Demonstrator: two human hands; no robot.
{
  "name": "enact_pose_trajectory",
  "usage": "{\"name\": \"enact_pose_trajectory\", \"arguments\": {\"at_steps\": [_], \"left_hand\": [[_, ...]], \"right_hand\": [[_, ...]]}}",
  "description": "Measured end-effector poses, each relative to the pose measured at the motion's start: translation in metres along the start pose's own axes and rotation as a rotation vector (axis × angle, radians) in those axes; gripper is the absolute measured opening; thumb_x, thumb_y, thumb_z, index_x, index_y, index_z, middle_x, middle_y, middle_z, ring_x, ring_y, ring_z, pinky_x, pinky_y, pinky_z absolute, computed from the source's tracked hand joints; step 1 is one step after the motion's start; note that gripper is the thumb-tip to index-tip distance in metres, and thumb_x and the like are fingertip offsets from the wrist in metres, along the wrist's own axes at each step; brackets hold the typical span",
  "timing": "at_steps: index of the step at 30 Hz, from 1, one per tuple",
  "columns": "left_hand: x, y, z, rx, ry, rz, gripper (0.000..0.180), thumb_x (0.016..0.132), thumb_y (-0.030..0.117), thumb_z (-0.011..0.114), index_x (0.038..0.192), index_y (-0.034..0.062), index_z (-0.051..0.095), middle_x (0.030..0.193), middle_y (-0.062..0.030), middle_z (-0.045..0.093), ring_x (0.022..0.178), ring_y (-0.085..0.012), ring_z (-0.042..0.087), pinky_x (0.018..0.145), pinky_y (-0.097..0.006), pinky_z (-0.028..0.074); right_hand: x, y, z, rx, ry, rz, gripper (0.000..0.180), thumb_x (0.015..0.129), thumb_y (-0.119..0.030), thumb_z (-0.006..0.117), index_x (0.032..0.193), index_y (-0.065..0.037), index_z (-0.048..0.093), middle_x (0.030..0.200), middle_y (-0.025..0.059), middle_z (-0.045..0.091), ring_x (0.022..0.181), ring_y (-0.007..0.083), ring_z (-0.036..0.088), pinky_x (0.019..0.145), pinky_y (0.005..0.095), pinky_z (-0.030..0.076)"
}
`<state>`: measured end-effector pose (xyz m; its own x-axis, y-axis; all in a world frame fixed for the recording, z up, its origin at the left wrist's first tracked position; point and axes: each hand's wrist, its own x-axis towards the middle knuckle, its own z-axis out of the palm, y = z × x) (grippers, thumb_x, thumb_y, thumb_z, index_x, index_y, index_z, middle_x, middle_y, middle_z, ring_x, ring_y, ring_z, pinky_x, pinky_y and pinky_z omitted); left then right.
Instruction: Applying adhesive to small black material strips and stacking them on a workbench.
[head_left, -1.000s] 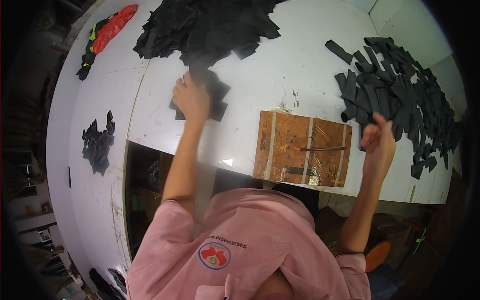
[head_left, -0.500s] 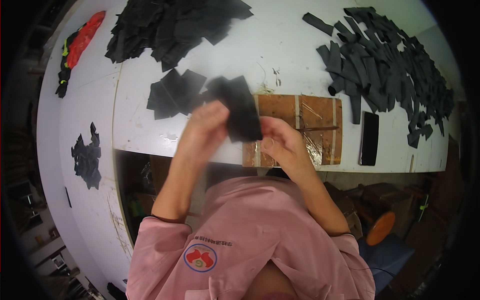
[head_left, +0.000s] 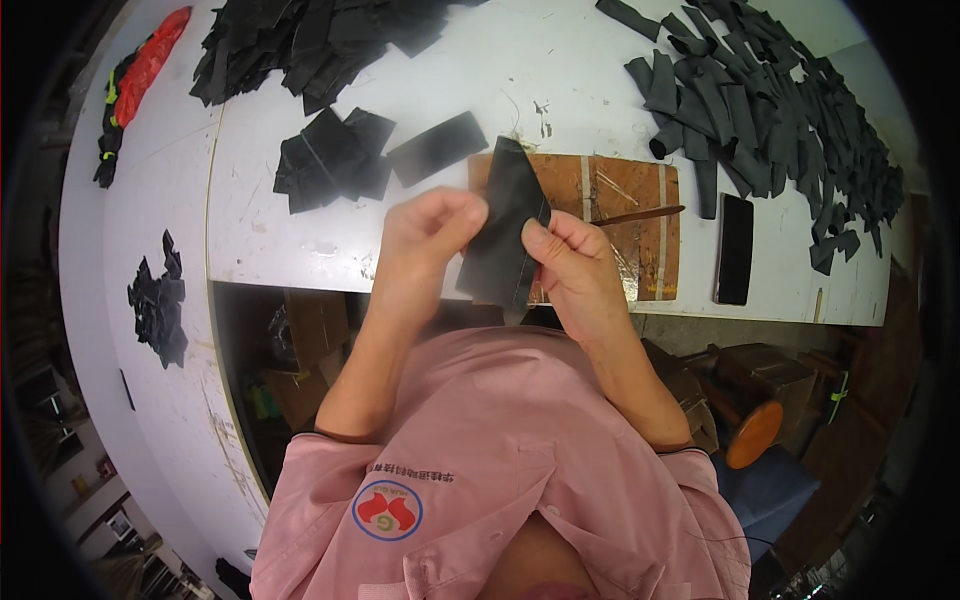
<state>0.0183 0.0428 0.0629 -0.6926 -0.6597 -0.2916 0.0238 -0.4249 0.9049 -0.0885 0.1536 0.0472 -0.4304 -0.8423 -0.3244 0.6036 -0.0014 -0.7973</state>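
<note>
Between my two hands I hold a black fabric piece [head_left: 503,225] over the table's front edge. My left hand [head_left: 432,232] pinches its left side with thumb and fingers. On its right side, along a seam, my right hand [head_left: 577,255] grips with the thumb on top. Behind the fabric lies a brown taped cardboard sheet [head_left: 655,235], with a thin dark pointed tool [head_left: 640,214] resting on it. A single flat black strip [head_left: 438,148] is on the table beyond my left hand, beside a small stack of black pieces [head_left: 325,160].
A big heap of black pieces [head_left: 300,45] lies at the far left, and many black fabric tubes [head_left: 760,120] spread at the right. Near them is a black phone [head_left: 735,248]. Black scraps [head_left: 160,310] and a red bag [head_left: 150,70] sit on the left table.
The fabric has turned more upright and my hands now grip its opposite sides. A single strip now lies separately beside the small stack. The whole view has shifted slightly.
</note>
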Motion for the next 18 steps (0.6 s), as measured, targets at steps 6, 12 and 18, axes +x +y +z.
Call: {"name": "enact_pose_trajectory", "arguments": {"at_steps": [6,12,18], "left_hand": [[0.000,0.012,0.012,0.291,-0.059,0.091,0.014,0.082,0.013,0.056,0.082,-0.0014,0.059,0.070,0.0005,0.056,0.062,-0.0046,0.049,0.060,-0.018,0.039],[-0.026,-0.009,0.005,-0.111,0.065,0.139,0.026,0.084,0.019,0.048,0.095,-0.0043,0.054,0.079,-0.0060,0.055,0.068,-0.0121,0.050,0.064,-0.024,0.039],[-0.035,-0.014,0.016,-0.171,0.103,0.044,0.017,0.079,0.007,0.056,0.092,-0.0031,0.053,0.075,-0.0079,0.059,0.065,-0.0130,0.056,0.064,-0.024,0.045]], "right_hand": [[-0.003,0.002,0.000,0.226,-0.124,0.153,0.016,0.080,-0.017,0.060,0.086,-0.003,0.059,0.077,0.0023,0.059,0.065,0.0080,0.055,0.053,0.0214,0.045],[0.003,-0.001,0.013,0.347,0.086,0.059,0.015,0.082,-0.016,0.058,0.084,-0.002,0.059,0.073,0.0026,0.059,0.064,0.0085,0.054,0.055,0.0216,0.042],[0.008,0.005,0.010,0.305,0.038,0.020,0.013,0.085,-0.018,0.053,0.084,-0.006,0.056,0.073,0.0026,0.058,0.058,0.0080,0.050,0.047,0.0212,0.037]]}}
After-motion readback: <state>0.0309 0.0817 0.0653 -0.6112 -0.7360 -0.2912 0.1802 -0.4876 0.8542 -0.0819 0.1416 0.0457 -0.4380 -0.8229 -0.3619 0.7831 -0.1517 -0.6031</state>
